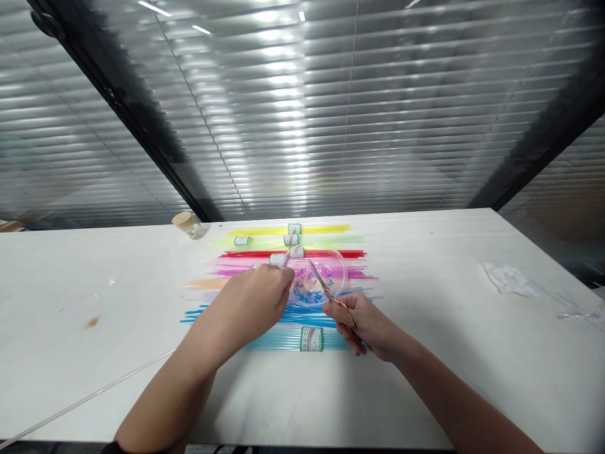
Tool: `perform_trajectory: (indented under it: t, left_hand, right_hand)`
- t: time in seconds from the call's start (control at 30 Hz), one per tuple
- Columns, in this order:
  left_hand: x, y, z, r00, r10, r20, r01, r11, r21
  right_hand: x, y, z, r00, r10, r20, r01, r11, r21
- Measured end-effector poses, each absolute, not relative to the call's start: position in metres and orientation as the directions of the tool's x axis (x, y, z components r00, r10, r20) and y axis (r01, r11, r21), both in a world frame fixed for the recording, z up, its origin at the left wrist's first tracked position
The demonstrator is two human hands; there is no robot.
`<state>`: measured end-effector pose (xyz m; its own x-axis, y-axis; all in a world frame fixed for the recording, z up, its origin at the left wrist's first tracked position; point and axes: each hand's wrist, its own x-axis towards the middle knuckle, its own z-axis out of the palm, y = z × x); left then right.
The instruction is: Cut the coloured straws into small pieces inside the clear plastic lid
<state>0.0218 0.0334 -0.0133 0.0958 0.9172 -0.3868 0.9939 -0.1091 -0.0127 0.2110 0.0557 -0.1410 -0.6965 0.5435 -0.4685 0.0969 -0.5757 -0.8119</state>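
Note:
My right hand [357,321] is closed round the rose-gold handles of a pair of scissors [325,285], whose blades point up and left over a clear round bowl [345,271]. Small blue pieces [312,296] lie inside the bowl. Over the bowl's left rim, my left hand [265,290] has its fingers pressed together; what they hold, if anything, is too small to make out. Under and around the bowl lie rows of thin coloured sticks: yellow [331,229], red [354,254], pink, blue [198,313] and light blue [278,338], some with patterned paper bands [311,339].
A jar with a beige lid [188,224] lies tilted at the table's back left. A white crumpled packet [509,279] is on the right. One long pale stick [94,394] crosses the front left of the white table [118,271]. Blinds [401,126] hang behind.

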Motion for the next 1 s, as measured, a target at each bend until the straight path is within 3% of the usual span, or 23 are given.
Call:
perform_trajectory:
  t: [1.0]
  left_hand:
    - [0.0239,0.0345,-0.016,0.1,0.919,-0.38,0.991,-0.126,-0.044]
  right_hand:
    - [0.2117,0.054,-0.1383,-0.714,0.516,-0.474,0.11,-0.585,-0.803]
